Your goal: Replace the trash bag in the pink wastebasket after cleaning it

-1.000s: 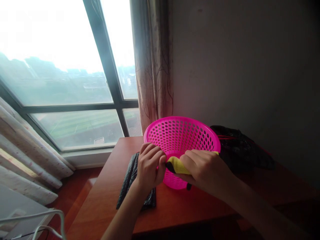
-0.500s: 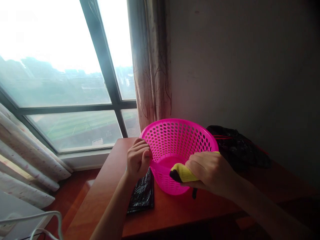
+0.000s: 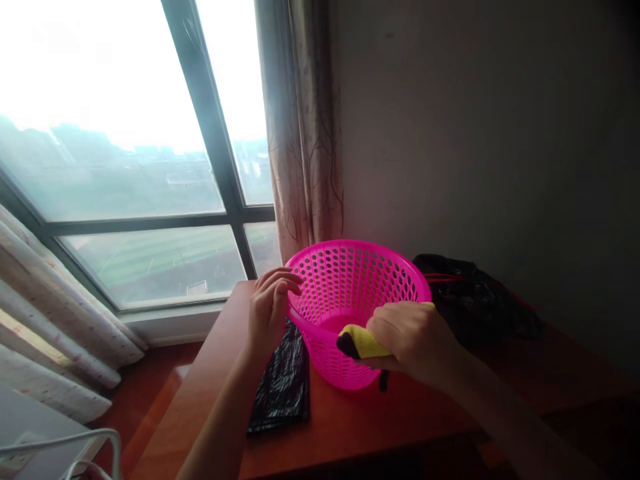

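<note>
A bright pink perforated plastic basket (image 3: 350,270) stands on a reddish wooden table (image 3: 350,420). My right hand (image 3: 415,340) is closed around a rolled yellow cloth with a black end (image 3: 359,342), held over the basket's near rim. My left hand (image 3: 270,310) rests with loosely curled fingers on the basket's left rim. A folded stack of black plastic bags (image 3: 283,387) lies flat on the table just below that hand.
A crumpled black bag with red strings (image 3: 475,300) lies behind the basket at the right, by the wall. A window with a dark frame (image 3: 215,147) and a patterned curtain (image 3: 305,133) stand beyond the table. White cables (image 3: 60,447) show at the lower left.
My left hand has let go of the yellow cloth and moved left and up to the basket's rim. My right hand keeps the cloth and has lowered slightly over the near rim.
</note>
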Tool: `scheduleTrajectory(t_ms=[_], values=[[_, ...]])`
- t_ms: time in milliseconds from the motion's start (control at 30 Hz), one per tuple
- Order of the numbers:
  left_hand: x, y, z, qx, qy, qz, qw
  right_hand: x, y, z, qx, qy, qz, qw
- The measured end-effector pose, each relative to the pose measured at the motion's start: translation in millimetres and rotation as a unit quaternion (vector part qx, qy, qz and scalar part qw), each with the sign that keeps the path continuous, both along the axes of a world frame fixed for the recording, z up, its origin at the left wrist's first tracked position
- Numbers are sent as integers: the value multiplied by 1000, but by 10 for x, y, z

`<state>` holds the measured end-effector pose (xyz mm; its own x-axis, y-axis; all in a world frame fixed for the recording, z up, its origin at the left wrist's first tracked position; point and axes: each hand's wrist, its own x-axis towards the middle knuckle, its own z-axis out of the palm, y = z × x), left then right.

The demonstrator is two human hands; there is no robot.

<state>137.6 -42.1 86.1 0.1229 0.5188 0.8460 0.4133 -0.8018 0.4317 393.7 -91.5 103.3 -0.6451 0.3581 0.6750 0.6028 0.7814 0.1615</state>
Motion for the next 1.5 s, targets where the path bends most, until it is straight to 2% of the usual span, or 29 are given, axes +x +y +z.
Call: scheduleTrajectory(t_ms=[67,200,333,467,633,867,1167,1267,1500], values=[[98,-199,23,21,39,32,999,-27,-4,-1,10,7,-10,1000],[355,-590,10,39,130,26,990,-64,-37,-12,21,8,-26,999],[485,-731,-10,47,147,38,987,-36,-91,-31,14,5,-23,1000],[469,-695,8,40,167,36,984,-4,-115,-39,5,-3,-14,1000],[395,-610,41,17,148,-1,989,-14,-159,-26,12,-14,-21,1000],[213,-342,34,-20,93,-74,993,117,-227,2,-2,-14,-12,1000],[-18,-70,120,-48,86,-127,987,283,-191,66,-50,-3,32,998],[-48,-19,86,-45,62,-123,989,280,-170,60,-58,2,30,998],[82,-75,-124,4,-31,-56,998,238,-136,10,-28,18,27,999]])
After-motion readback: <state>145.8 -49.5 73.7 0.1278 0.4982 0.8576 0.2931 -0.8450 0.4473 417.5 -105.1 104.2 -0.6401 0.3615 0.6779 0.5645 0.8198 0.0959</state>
